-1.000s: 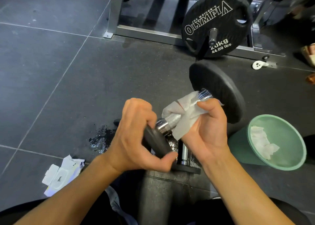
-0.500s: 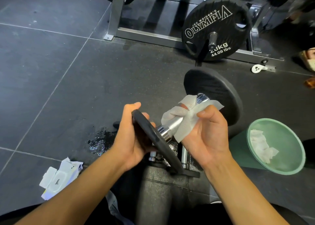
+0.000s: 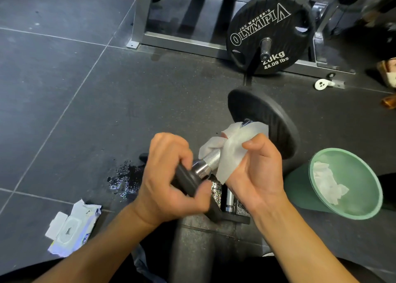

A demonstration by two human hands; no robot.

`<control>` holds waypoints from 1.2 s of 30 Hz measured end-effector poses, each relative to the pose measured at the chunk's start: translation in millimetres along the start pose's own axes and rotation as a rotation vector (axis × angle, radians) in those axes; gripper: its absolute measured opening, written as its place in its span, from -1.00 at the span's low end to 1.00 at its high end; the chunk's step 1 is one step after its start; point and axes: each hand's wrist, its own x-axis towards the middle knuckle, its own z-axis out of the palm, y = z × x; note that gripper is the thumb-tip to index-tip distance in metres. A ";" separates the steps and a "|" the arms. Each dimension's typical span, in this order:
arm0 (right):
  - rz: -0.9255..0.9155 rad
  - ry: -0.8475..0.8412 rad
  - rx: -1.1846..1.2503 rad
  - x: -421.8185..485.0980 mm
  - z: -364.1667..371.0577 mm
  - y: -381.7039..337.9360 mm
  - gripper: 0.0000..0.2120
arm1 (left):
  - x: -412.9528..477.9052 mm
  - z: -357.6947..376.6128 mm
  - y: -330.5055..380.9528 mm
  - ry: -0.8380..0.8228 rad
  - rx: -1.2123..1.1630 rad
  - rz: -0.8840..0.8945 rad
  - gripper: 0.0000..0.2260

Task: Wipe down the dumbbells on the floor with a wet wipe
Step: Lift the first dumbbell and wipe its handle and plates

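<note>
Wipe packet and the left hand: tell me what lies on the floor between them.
In the head view, a wet patch on the dark floor lies between the wipe packet and the left hand; nothing else there.

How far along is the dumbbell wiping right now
Done: at least one used wipe lies in the green bin. In hand: the left hand grips the near plate of the dumbbell while the right hand wraps a wet wipe around its handle. Left: a second dumbbell lies underneath; whether it's wiped can't be told.

Near plate (image 3: 188,182) seemingly rotated since.
</note>
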 end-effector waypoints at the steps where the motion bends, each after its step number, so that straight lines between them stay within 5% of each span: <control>1: 0.007 -0.002 0.015 -0.4 0.6 0.0 -0.93 | 2.0 1.2 -0.6 0.039 -0.121 -0.209 -0.72; 6: 0.064 -0.009 0.119 -0.4 1.1 5.0 -0.86 | 24.6 -0.3 -14.6 0.225 -1.020 -1.416 -0.57; 8: 0.083 -0.028 0.125 -0.2 1.6 5.9 -0.83 | 21.4 0.0 -18.8 0.080 -1.110 -1.691 -0.55; 10: 0.088 -0.042 0.085 0.9 0.7 5.6 -0.87 | 16.2 4.1 -9.7 0.058 -1.118 -1.770 -0.54; 13: 0.089 -0.037 0.044 1.7 0.2 6.8 -0.88 | 8.9 12.1 -6.3 0.272 -1.101 -1.698 -0.59; 15: 0.094 -0.057 0.090 1.0 2.0 7.4 -0.90 | 15.3 9.1 -7.9 0.267 -1.172 -1.644 -0.62; 17: 0.077 -0.043 0.161 1.4 2.8 7.4 -0.91 | 24.3 5.9 -10.7 0.332 -1.077 -1.446 -0.61; 19: 0.066 0.010 0.167 3.4 1.9 8.3 -0.92 | 27.9 2.9 -3.2 0.335 -0.827 -1.104 -0.64; 23: 0.054 0.052 0.172 7.7 0.6 11.6 -0.83 | 12.7 -5.6 13.1 0.075 -0.029 -0.025 -0.72; 26: 0.043 0.057 0.161 8.1 0.0 11.4 -0.89 | 2.3 -3.1 12.6 -0.065 0.261 0.399 -0.75; 28: 0.023 0.083 0.146 8.3 0.8 9.2 -0.90 | 1.1 -0.5 8.8 -0.060 0.273 0.389 -0.76; 31: 0.010 0.096 0.150 6.5 1.6 5.4 -0.85 | 1.1 -1.1 2.9 0.006 0.072 0.117 -0.78; 34: 0.037 0.041 0.139 5.2 3.6 5.3 -0.89 | 5.5 -0.1 -0.9 0.123 -0.247 -0.385 -0.80; 36: 0.048 0.006 0.130 3.9 6.2 6.3 -0.90 | 16.2 -1.5 -6.6 0.227 -0.650 -0.876 -0.78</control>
